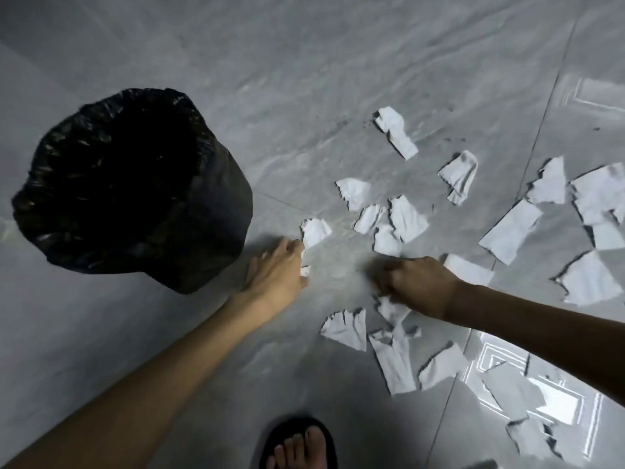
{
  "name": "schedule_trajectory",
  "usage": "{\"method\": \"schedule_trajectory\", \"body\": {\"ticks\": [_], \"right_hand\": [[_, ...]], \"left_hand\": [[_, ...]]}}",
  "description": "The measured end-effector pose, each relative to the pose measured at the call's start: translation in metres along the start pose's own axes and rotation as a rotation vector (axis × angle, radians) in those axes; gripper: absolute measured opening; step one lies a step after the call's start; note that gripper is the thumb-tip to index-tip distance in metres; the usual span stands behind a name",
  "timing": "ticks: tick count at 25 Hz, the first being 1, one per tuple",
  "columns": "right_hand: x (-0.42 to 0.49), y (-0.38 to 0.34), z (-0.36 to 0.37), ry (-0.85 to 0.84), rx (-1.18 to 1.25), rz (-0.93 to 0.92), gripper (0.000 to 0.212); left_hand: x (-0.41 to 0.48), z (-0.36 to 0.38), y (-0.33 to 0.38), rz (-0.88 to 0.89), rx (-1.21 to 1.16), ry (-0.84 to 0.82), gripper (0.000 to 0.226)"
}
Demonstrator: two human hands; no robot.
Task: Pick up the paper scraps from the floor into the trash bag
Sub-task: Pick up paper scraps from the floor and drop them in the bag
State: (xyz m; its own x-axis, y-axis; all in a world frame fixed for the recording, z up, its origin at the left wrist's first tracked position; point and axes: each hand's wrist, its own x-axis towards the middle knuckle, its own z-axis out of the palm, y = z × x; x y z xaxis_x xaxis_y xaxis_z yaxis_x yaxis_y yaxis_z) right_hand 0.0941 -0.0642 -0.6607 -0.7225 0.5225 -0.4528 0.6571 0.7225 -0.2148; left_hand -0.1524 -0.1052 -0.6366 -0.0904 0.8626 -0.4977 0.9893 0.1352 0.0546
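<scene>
While both hands work the floor [338,62], left hand [277,269] pinches a scrap [314,231], bag [128,184] just left of it. Right hand [417,284] is fisted on another scrap [392,309]. Remaining scraps [507,231] spread rightward; left is nearer the bag.

Crinkled, thin black plastic trash bag [135,187] with a faint sheen. Torn white paper scraps [406,218], matt and creased with ragged edges, lie on smooth, polished grey marble-look floor tiles [304,79] that mirror bright light.
</scene>
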Motion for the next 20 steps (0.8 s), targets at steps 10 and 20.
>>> {"method": "schedule_trajectory", "body": {"ticks": [10, 20], "right_hand": [[-0.006, -0.011, -0.017, 0.304, 0.747, 0.232, 0.02], [0.005, -0.055, 0.004, 0.057, 0.562, 0.017, 0.025]], "left_hand": [[-0.016, 0.019, -0.04, 0.031, -0.441, 0.331, 0.016], [-0.023, 0.054, -0.031, 0.048, -0.327, 0.294, 0.005]]}}
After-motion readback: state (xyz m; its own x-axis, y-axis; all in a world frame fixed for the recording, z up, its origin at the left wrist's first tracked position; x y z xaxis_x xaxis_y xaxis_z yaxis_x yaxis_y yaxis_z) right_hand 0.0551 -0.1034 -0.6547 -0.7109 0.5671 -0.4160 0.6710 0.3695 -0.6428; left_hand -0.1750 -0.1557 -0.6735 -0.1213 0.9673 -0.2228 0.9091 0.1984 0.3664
